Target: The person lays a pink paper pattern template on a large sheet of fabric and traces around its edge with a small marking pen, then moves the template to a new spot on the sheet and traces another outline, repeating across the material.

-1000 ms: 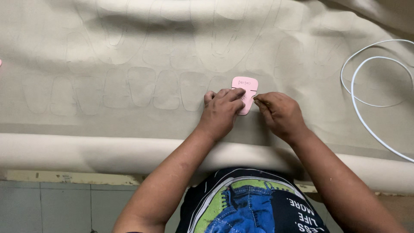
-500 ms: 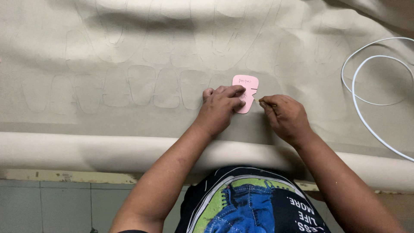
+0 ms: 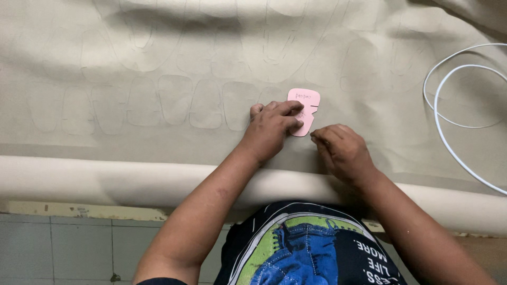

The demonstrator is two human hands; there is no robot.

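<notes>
Right hand [image 3: 342, 150] drawn slightly back from pink card template [image 3: 304, 108], fingertips pinched narrow, left hand [image 3: 272, 126] fingers spread flat pressing template onto beige fabric [image 3: 158, 63], white cable [image 3: 449, 121] coiled right.

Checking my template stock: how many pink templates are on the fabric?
1. The pink template lies on the beige fabric, pressed by the left hand, beside the right hand. Others may lie outside view.

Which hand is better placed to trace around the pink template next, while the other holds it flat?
Probably the right hand: its pinched fingers sit just beside the pink template's lower right edge, free to move. The left hand already presses flat on the template, pinning it to the beige fabric.
</notes>
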